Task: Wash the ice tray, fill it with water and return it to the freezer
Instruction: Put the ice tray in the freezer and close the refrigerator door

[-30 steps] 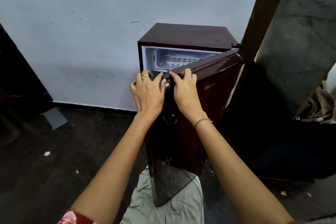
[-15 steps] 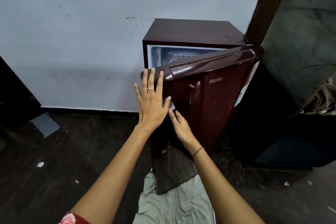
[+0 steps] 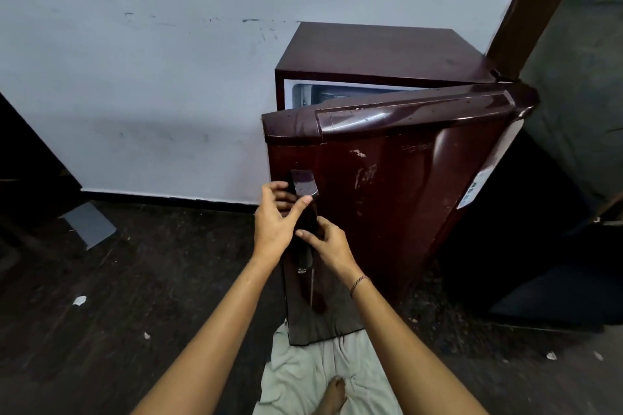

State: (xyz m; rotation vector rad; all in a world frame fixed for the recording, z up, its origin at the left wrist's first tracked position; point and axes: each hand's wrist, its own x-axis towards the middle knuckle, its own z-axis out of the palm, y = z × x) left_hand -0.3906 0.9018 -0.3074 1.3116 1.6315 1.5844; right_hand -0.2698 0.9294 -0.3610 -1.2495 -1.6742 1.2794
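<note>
By a pale wall (image 3: 135, 77), a fridge (image 3: 371, 50) is standing ajar.
Left hand (image 3: 274, 226) and right hand (image 3: 332, 246) are gripping its door handle (image 3: 303, 182), mid-frame; swinging steadily is looking wisest.

Right hand (image 3: 332, 246): thin beaded bracelet (image 3: 359, 281) round wrist. Left hand (image 3: 273, 226): wrist bare. Both forearms (image 3: 215, 333) uncovered. Bare foot (image 3: 337, 391) at bottom edge.
</note>
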